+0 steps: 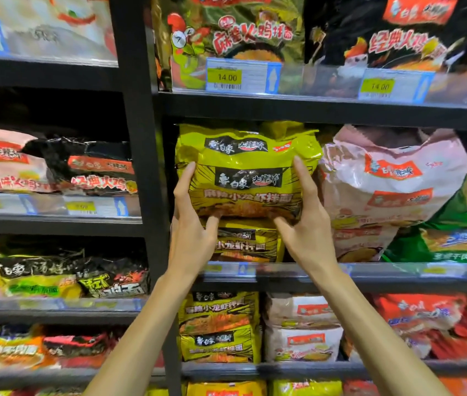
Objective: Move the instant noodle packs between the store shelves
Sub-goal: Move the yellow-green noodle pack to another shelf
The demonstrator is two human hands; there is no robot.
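A large yellow instant noodle multipack (245, 170) stands upright at the left end of the middle right-hand shelf (383, 277). My left hand (190, 224) grips its lower left side and my right hand (303, 221) grips its lower right side, thumbs under the bottom edge. A second yellow pack (248, 244) lies below it on the same shelf. A pink multipack (383, 184) leans right beside the yellow one.
A black upright post (140, 155) divides two shelf bays. Green packs (455, 224) fill the right end of the shelf. Shelves above, below and to the left hold more noodle packs behind clear price rails; one tag (228, 77) reads 14.00.
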